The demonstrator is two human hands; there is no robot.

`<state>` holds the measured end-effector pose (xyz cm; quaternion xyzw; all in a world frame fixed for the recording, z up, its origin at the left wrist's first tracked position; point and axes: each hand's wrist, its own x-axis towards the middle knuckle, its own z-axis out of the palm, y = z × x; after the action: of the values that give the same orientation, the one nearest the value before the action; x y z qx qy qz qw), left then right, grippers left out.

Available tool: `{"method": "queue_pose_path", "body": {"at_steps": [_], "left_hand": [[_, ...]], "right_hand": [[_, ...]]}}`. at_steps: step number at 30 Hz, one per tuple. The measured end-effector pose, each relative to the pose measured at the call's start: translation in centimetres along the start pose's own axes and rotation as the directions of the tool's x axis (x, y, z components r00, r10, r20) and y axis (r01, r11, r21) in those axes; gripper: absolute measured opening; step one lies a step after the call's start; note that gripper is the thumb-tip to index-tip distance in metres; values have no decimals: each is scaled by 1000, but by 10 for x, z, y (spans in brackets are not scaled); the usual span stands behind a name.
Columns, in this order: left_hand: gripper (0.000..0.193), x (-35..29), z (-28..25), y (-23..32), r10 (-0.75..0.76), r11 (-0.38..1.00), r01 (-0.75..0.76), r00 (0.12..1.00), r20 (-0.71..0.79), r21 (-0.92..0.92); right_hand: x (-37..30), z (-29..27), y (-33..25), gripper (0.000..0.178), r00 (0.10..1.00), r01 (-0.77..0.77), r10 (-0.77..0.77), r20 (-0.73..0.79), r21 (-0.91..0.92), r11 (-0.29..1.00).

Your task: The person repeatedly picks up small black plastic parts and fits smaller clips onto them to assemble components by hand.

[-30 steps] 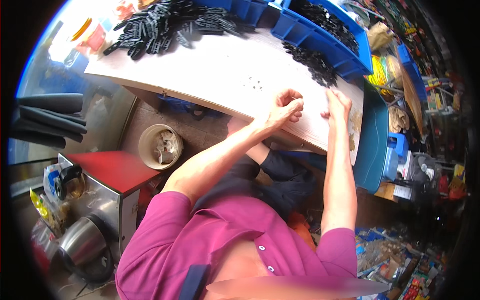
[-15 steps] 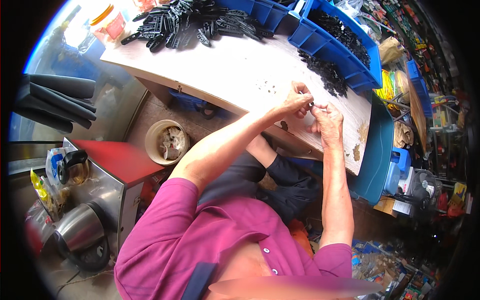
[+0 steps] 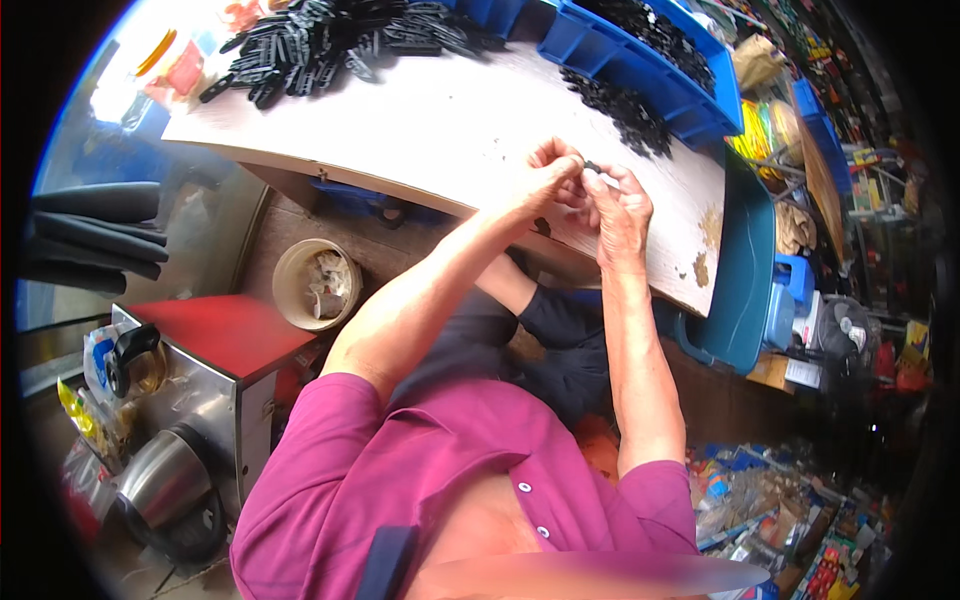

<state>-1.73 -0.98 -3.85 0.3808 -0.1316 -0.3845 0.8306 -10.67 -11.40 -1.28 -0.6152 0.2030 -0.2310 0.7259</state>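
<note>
Above the near side of the pale table [image 3: 440, 130], my two hands meet fingertip to fingertip. My left hand [image 3: 553, 178] is closed in a pinch, and my right hand [image 3: 624, 215] pinches from the other side. Between their fingertips shows a small black piece [image 3: 592, 167], mostly hidden by the fingers. Beyond my hands lies a loose heap of small black parts [image 3: 622, 112]. A blue bin [image 3: 610, 62] holding more of them stands right behind. Farther left is a pile of long black plastic pieces [image 3: 325, 45].
A teal tub [image 3: 738, 300] stands against the table's right end. Left of my legs are a cream bucket [image 3: 290, 275] with scraps and a red-topped metal cabinet [image 3: 215, 325]. A steel kettle [image 3: 165, 480] sits beside the cabinet. Clutter covers the floor at lower right.
The whole view has shifted, so table and hands appear farther left and higher. My hands stay together at the small black piece, with the fingers slightly rearranged.
</note>
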Motion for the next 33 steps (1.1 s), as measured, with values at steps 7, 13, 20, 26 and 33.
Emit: {"method": "queue_pose_path", "body": {"at_steps": [7, 13, 20, 26, 33], "left_hand": [[9, -6, 2, 4, 48, 998, -47, 999, -26, 40], [10, -5, 0, 5, 75, 996, -74, 997, -18, 40], [29, 38, -38, 78, 690, 28, -160, 717, 97, 987], [21, 93, -127, 125, 596, -611, -81, 608, 524, 788], [27, 69, -110, 111, 526, -606, -223, 608, 595, 763]], "right_hand": [[-4, -1, 1, 24, 1000, 4, -4, -10, 23, 1000], [-3, 2, 7, 23, 999, -1, 2, -44, 26, 1000], [-5, -12, 7, 18, 999, 32, -31, -11, 118, 993], [-5, -6, 10, 16, 1000, 24, -26, 16, 142, 990], [-5, -12, 9, 16, 1000, 28, -28, -7, 119, 992]]}}
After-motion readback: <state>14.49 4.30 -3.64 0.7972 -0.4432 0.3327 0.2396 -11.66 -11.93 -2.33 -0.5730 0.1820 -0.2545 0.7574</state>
